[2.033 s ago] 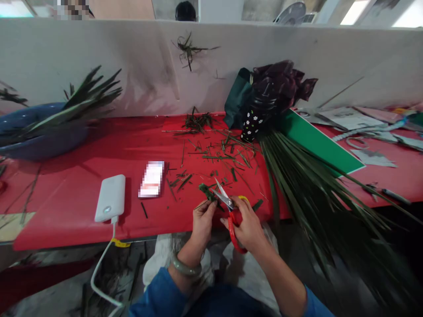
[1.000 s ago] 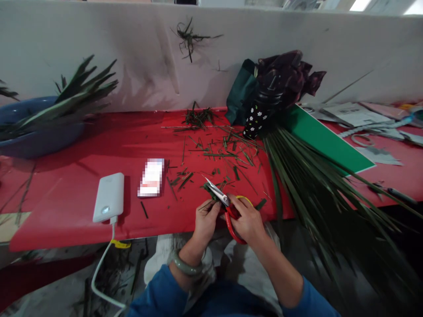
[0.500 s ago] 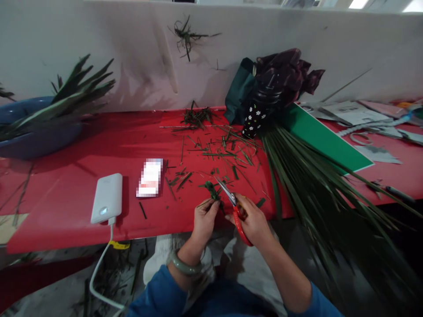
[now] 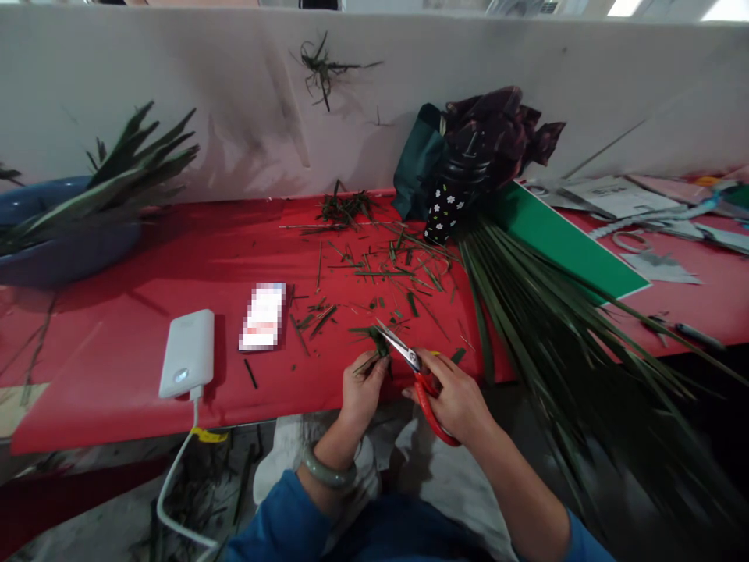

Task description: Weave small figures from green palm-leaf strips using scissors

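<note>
The red-covered table (image 4: 193, 257) spans the view. From the hands, a bundle of long leaf strips (image 4: 515, 289) fans out at two o'clock, hanging over the edge, its strips looking largely uncut; a blue basin (image 4: 87, 254) with broader leaves sits at ten. The right hand (image 4: 462, 402) is closed around red-handled scissors (image 4: 414, 363), blades aimed toward eleven o'clock and almost together, tips just beside the small green leaf piece (image 4: 379, 341) (whether they touch it, I cannot tell). The left hand (image 4: 360, 390) pinches that piece between thumb and fingers above the table's near edge. Plenty of cutting seems done, judging by the snippets (image 4: 321, 318) at eleven; the piece shows stray ends, so some trimming probably remains.
</note>
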`<state>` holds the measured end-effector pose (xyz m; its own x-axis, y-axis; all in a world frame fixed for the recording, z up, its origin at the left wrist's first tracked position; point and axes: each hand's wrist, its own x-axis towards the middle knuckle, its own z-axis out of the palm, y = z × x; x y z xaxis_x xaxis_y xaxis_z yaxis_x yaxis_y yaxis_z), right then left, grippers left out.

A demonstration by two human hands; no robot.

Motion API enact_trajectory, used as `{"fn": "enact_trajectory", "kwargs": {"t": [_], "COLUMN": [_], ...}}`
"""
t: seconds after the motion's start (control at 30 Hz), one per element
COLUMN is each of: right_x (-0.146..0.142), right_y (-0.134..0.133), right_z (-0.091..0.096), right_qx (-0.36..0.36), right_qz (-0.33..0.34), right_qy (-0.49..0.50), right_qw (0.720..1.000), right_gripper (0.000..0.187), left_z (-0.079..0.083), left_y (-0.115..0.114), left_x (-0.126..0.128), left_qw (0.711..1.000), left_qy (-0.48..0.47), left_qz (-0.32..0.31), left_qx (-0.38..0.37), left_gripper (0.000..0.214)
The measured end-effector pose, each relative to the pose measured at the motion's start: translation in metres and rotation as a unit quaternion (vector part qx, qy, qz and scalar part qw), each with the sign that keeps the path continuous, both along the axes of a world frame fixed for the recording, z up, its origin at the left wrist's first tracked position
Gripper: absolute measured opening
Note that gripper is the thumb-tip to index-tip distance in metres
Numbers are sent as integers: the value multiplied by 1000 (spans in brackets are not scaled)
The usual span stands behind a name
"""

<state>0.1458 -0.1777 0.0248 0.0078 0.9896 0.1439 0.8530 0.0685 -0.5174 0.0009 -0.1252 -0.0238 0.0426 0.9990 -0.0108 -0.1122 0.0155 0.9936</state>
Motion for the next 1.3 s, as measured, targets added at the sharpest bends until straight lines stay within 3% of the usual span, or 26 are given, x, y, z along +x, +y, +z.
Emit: {"fn": "enact_trajectory", "kwargs": {"t": [0.33, 0.6, 0.77, 0.9, 1.13, 1.3], "right_x": [6, 3, 12, 26, 41, 54], "right_y": [-1, -4, 1, 15, 35, 43], "right_z": [-12, -10, -21, -26, -31, -33], "right_qx": [33, 6, 16, 47, 36, 28], "right_qz": [8, -24, -65, -87, -39, -75], "right_qy": [7, 47, 50, 4, -127, -138], "right_qw": [999, 999, 997, 995, 990, 987], "right_gripper": [48, 53, 51, 55, 44, 45], "left_z": [0, 5, 4, 5, 6, 6], "left_y": [0, 0, 0, 0, 1, 1], "left_x": [1, -3, -2, 0, -1, -3], "left_qw": [1000, 999, 996, 995, 996, 995], "left_qy": [10, -9, -58, -80, -70, -78], "left_qz": [3, -17, -5, -1, 2, -7], "left_qx": [2, -37, -60, -53, -61, -61], "left_gripper": [17, 21, 21, 19, 21, 20]}}
